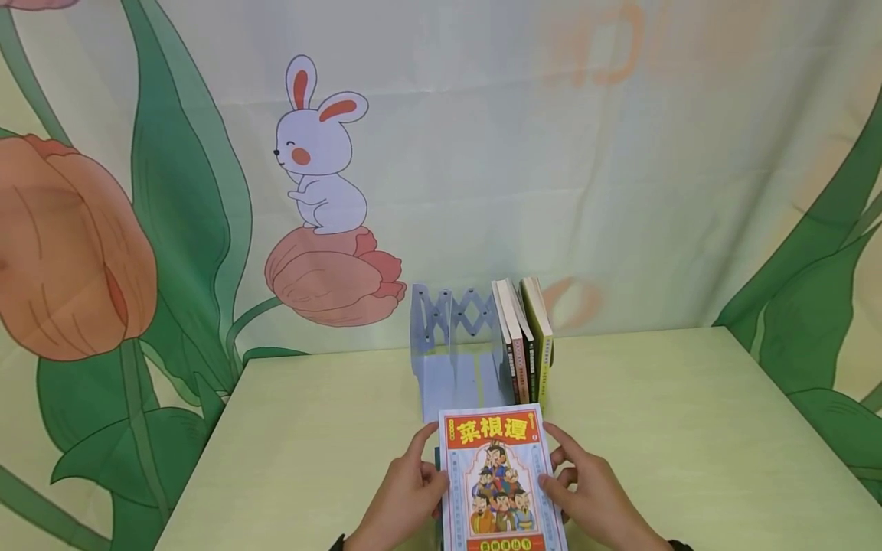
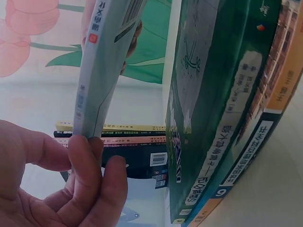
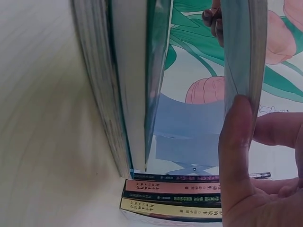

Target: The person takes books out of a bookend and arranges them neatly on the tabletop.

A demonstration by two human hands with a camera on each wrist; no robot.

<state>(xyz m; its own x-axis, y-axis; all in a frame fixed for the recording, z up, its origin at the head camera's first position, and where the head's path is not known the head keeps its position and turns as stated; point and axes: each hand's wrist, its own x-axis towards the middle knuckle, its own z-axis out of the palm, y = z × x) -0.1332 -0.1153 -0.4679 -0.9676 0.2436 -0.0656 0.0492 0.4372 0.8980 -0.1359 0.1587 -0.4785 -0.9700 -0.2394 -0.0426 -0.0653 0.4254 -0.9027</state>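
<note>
A thin book [image 1: 503, 474] with a red title band and cartoon figures on its cover is held face up at the front of the table. My left hand [image 1: 403, 493] pinches its left edge, and my right hand [image 1: 596, 493] grips the right edge between thumb and fingers. Below it, in the left wrist view, a green book [image 2: 203, 109] lies on a book with an orange spine [image 2: 279, 94]. That view shows a gap between the held book and this stack. Only a sliver of the stack shows in the head view.
Behind the held book stands a blue-grey metal expanding book rack [image 1: 441, 383] with scissor-like bars. Several upright books [image 1: 527, 352] stand at its right side. The pale green table [image 1: 303, 444] reaches back to a printed curtain [image 1: 482, 153] with a rabbit and tulips.
</note>
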